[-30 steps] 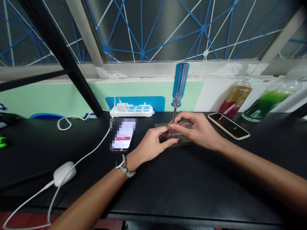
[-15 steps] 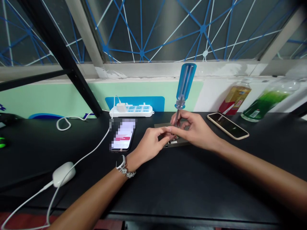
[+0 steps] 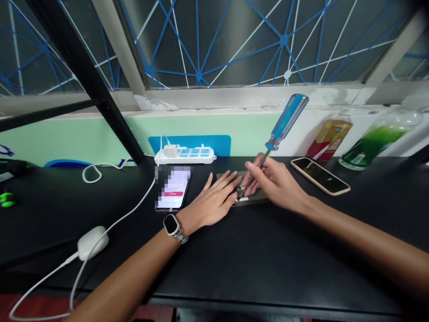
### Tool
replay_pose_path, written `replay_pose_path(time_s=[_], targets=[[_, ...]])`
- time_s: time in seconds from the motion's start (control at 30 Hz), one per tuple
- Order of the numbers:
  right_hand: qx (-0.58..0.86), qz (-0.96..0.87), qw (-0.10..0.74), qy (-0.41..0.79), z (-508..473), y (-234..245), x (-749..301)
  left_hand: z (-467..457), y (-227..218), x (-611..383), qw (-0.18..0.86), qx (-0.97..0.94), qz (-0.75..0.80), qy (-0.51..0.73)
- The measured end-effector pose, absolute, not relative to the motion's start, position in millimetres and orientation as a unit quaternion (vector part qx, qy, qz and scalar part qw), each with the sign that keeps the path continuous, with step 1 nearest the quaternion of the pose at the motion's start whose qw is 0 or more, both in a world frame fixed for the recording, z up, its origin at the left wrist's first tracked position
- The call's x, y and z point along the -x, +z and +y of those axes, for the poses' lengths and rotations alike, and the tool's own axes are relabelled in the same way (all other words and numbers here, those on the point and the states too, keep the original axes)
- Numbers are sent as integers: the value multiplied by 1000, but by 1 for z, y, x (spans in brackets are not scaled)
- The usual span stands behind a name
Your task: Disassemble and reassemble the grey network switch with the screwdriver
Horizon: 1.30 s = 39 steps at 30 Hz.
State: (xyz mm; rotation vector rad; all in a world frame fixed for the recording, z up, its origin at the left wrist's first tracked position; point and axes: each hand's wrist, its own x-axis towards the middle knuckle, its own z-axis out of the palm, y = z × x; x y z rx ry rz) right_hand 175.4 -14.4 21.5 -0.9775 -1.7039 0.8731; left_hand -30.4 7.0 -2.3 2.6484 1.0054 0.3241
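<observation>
My right hand (image 3: 279, 181) grips the metal shaft of a screwdriver (image 3: 288, 118) with a clear blue handle. The handle leans up and to the right, and the tip points down at a flat grey-brown plate-like piece (image 3: 254, 199) on the black table. Flat on the left part of that piece lies my left hand (image 3: 216, 199), its fingers spread. Small metal and white parts show on the piece between my hands. Much of it is hidden under them, and I cannot tell what it is.
A lit phone (image 3: 173, 188) lies left of my hands, and a dark phone (image 3: 320, 175) lies to the right. Behind are a white power strip (image 3: 186, 155), a red-yellow drink bottle (image 3: 330, 136) and a green bottle (image 3: 372, 138). A white charger (image 3: 93, 243) with its cable sits front left.
The screwdriver has tilted from nearly upright to leaning right. My left hand has gone from pinching near the shaft to lying flat on the piece with fingers spread.
</observation>
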Motion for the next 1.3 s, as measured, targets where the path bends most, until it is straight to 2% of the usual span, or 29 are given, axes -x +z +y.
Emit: replay_pose_path(time_s=[0.33, 0.93, 1.03, 1.2, 1.3], targets=[[380, -613, 569, 396, -8, 19, -193, 6, -1, 27, 138, -911, 378, 88], [396, -550, 634, 373, -41, 8, -230, 11, -6, 28, 153, -883, 421, 137], [394, -550, 637, 368, -40, 11, -233, 11, -1, 30, 109, -886, 434, 122], [396, -559, 636, 354, -36, 14, -238, -14, 10, 15, -77, -843, 522, 103], [410, -559, 634, 343, -33, 15, -241, -32, 17, 2, -63, -855, 510, 71]])
